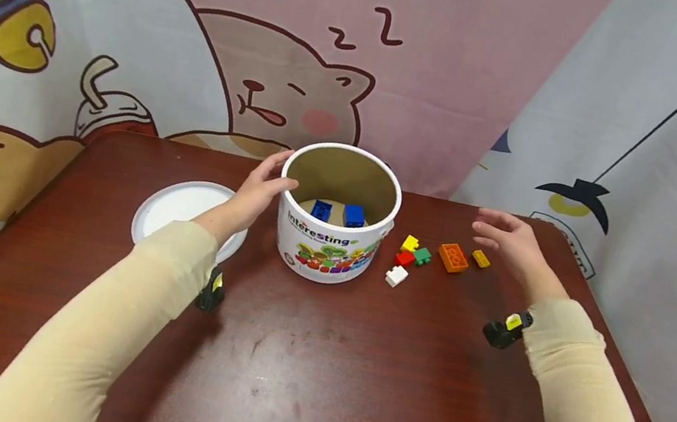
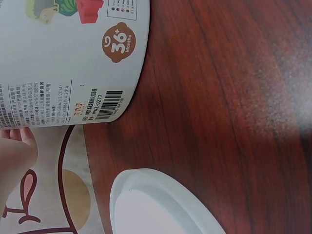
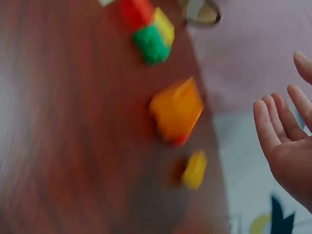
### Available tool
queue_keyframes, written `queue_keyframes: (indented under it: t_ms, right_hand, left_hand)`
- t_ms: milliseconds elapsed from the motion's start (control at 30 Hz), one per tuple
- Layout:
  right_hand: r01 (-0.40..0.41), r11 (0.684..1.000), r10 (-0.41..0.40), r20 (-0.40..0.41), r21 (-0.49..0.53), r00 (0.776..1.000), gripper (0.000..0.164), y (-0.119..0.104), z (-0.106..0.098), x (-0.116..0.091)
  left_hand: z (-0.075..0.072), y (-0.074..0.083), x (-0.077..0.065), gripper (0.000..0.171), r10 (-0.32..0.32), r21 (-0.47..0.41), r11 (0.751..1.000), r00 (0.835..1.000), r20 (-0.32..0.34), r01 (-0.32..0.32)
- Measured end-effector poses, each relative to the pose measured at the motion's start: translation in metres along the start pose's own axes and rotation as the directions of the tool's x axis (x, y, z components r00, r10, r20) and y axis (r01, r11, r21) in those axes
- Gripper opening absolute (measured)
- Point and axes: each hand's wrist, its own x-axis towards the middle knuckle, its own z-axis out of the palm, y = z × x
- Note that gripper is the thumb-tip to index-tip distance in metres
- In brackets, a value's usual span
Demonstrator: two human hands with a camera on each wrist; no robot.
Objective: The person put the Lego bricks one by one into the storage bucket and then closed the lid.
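A white plastic bucket (image 1: 323, 253) with printed toy pictures stands upright on the table. Inside it lie two blue building bricks, one on the left (image 1: 321, 210) and one on the right (image 1: 353, 216). My left hand (image 1: 256, 191) holds the bucket's left side, thumb over the rim and fingers along the outer wall. My right hand (image 1: 510, 246) is raised above the right side of the table with nothing in it, fingers spread in the right wrist view. Nearest to it are a small yellow brick (image 1: 480, 259) and an orange brick (image 1: 453, 258).
Between bucket and orange brick sit a yellow brick (image 1: 410, 243), a red brick (image 1: 404, 259), a green brick (image 1: 421, 256) and a white brick (image 1: 396, 276). A round white lid (image 1: 181, 203) lies left of the bucket, partly behind the left forearm. A printed curtain (image 1: 468, 76) backs the table.
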Motion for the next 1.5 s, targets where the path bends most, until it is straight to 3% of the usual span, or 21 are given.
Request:
queue_keyframes:
  t_ms: [167, 300, 600, 1000, 1100, 1300, 1433, 1500]
  right_hand:
    - [-0.134, 0.985, 0.128, -0.060, -0.108, 0.990, 0.072, 0.032, -0.017, -0.005]
    - [-0.191, 0.970, 0.178, -0.094, -0.148, 0.979, 0.080, 0.049, -0.022, -0.006]
    - [-0.212, 0.958, 0.186, -0.144, -0.192, 0.972, 0.065, 0.070, -0.021, -0.002]
    - [-0.264, 0.899, 0.196, -0.217, -0.351, 0.956, 0.049, 0.067, -0.012, 0.003]
    - [-0.263, 0.896, 0.193, -0.220, -0.357, 0.956, 0.046, 0.067, -0.012, 0.004]
    - [-0.260, 0.942, 0.225, -0.177, -0.212, 0.958, 0.049, 0.067, -0.015, 0.003]
    - [-0.236, 0.972, 0.232, -0.118, -0.018, 0.965, 0.049, 0.066, -0.019, -0.001]
    - [-0.209, 0.972, 0.219, -0.092, 0.110, 0.971, 0.037, 0.063, -0.021, -0.002]
  left_hand:
    - [0.001, 0.001, 0.000, 0.060, -0.001, 0.010, 1.000, 1.000, 0.000, 0.001]
    - [0.002, 0.001, 0.001, 0.060, -0.004, 0.011, 1.000, 1.000, 0.001, 0.004]
    - [0.002, 0.001, 0.001, 0.061, -0.003, 0.014, 1.000, 1.000, 0.011, 0.003]
    - [0.001, 0.002, 0.003, 0.060, -0.009, 0.023, 1.000, 1.000, 0.019, 0.008]
    - [0.001, 0.002, 0.004, 0.060, -0.005, 0.020, 1.000, 1.000, 0.017, 0.004]
    - [0.000, 0.000, 0.002, 0.061, -0.009, 0.022, 1.000, 1.000, 0.002, 0.009]
    - [-0.001, -0.001, 0.000, 0.061, -0.015, 0.027, 1.000, 1.000, 0.006, 0.015]
    - [-0.001, -0.001, 0.000, 0.061, -0.007, 0.025, 1.000, 1.000, 0.010, 0.007]
